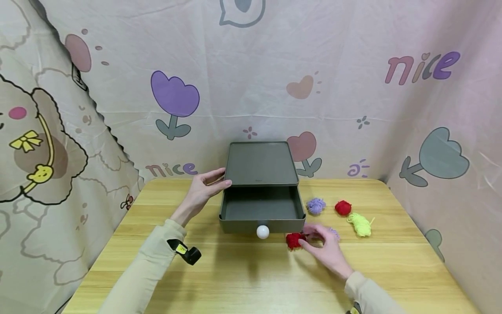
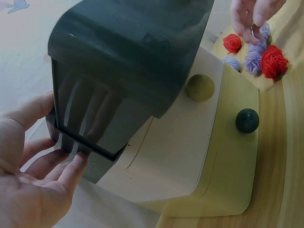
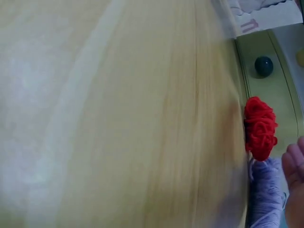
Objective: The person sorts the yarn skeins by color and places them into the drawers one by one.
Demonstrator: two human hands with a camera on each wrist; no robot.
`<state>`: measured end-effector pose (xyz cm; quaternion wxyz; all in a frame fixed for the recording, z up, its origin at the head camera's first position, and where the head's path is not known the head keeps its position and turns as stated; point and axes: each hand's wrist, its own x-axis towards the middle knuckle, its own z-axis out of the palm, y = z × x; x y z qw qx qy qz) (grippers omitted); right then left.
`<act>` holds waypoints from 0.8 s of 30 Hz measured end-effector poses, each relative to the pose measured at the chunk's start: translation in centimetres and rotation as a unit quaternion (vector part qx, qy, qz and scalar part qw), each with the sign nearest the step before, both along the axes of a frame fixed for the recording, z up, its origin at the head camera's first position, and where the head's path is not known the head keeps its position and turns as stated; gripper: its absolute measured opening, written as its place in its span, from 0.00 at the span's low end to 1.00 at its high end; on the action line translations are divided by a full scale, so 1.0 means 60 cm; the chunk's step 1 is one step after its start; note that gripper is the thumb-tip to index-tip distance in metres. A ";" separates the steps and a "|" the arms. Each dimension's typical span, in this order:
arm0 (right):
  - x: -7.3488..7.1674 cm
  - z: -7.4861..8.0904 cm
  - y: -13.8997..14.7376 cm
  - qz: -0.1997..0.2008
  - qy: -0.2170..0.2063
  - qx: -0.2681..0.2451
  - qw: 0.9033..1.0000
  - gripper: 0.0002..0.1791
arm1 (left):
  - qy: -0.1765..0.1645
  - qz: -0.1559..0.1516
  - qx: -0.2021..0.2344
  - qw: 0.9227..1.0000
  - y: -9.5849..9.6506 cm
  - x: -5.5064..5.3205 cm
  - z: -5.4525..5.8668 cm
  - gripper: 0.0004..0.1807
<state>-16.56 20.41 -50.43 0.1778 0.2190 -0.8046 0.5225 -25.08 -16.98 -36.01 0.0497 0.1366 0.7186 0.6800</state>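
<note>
A dark grey drawer unit (image 1: pixel 262 163) has its top drawer (image 1: pixel 239 226), with a white knob (image 1: pixel 263 232), pulled forward; its inside looks bare. Straight fingers of my left hand (image 1: pixel 201 190) touch the unit's left side, the thumb near the front corner of its top. To the right, my right hand (image 1: pixel 327 248) hovers with parted fingers beside a red yarn ball (image 1: pixel 295 241), overlapping it in the head view. Purple yarn (image 1: pixel 334 233) is partly hidden behind that hand. In the right wrist view, the red yarn (image 3: pixel 260 129) and purple yarn (image 3: pixel 266 197) lie just beside the fingers.
Beneath the grey drawer are a white drawer (image 2: pixel 175 142) and a yellow-green one (image 2: pixel 232 156), both closed, with round knobs. Farther right on the wooden table (image 1: pixel 255 279) lie a purple ball (image 1: pixel 316 206), a red ball (image 1: pixel 343 208) and a yellow-green ball (image 1: pixel 361 224). Printed cloth hangs behind.
</note>
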 end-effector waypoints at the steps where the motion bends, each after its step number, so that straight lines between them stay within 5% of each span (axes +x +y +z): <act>1: -0.001 -0.002 0.000 -0.007 -0.004 0.018 1.000 0.21 | 0.000 0.000 0.000 1.000 0.000 0.000 0.000 0.34; 17: -0.019 -0.017 0.003 0.021 -0.098 0.118 0.988 0.24 | -0.005 -0.001 -0.001 1.000 0.000 0.000 0.000 0.34; 24: -0.024 -0.020 0.005 0.029 -0.081 0.141 0.986 0.22 | -0.003 -0.001 -0.004 1.000 0.000 0.001 0.001 0.34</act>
